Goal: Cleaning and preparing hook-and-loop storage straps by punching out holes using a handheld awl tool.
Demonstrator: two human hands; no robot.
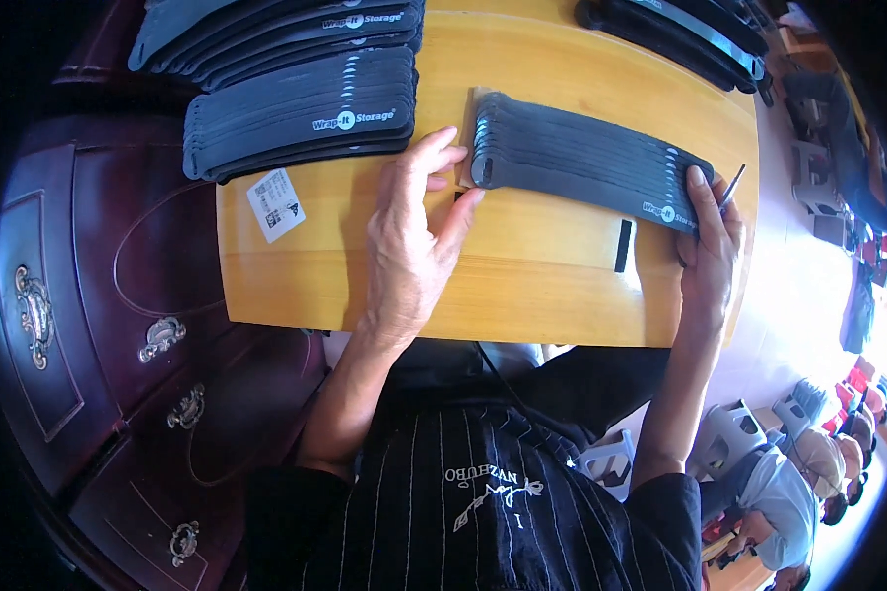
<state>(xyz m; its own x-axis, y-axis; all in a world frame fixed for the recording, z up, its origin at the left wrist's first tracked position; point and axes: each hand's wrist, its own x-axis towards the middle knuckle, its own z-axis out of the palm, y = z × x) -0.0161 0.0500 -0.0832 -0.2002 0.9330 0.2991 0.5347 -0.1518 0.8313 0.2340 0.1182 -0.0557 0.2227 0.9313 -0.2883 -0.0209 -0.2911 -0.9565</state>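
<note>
A fanned stack of dark grey straps [581,158] with pale lettering lies slantwise on the table in front of me. My right hand [712,222] grips its right end, thumb on top and the other fingers curled at the edge. A thin pointed tool [733,185] sticks out beside those fingers; its lower part is hidden by the hand. At the stack's left end, my left hand [419,222] is open, its thumb close to the lower corner and its fingers apart. A strip of brown cardboard [468,177] shows at that end.
Further stacks of grey straps [301,108] lie at the left, with more black straps [675,39] at the far right. A white label [277,205] and a short black strip [624,246] rest on the yellow table [532,286]. Dark red drawers [118,295] stand left; people [779,502] sit at right.
</note>
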